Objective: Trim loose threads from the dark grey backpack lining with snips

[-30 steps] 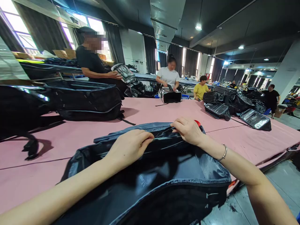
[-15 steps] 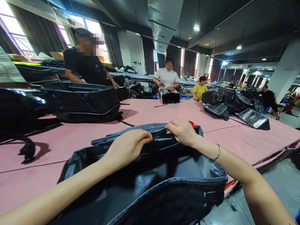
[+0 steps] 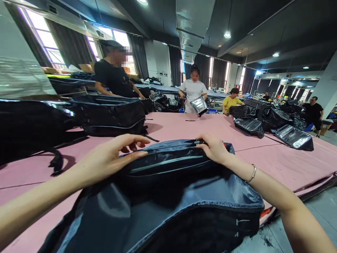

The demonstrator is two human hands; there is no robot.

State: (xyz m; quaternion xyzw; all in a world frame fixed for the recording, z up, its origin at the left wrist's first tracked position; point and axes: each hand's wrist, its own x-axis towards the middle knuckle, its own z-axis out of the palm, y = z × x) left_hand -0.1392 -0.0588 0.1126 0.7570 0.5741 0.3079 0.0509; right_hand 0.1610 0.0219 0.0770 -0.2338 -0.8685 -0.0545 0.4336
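Observation:
A large black bag lies wide open in front of me, its grey-blue lining and a zippered inner pocket showing. My left hand is at the left part of the bag's far edge, fingers apart and curved over it, the thumb along the inner side. Farther right, my right hand pinches the same far edge between thumb and fingers. A small dark piece with a light mark pokes out at those fingertips; its kind is unclear. Part of a red thing shows behind the right hand.
The bag rests on a long pink-covered table. Other black bags stand at the left and lie piled at the right. Across the table, a person in white holds a shiny black bag; others stand nearby.
My left hand has moved left and its fingers have opened from a pinch. The thin dark cord between my hands no longer shows. The person in white has tilted up their bag.

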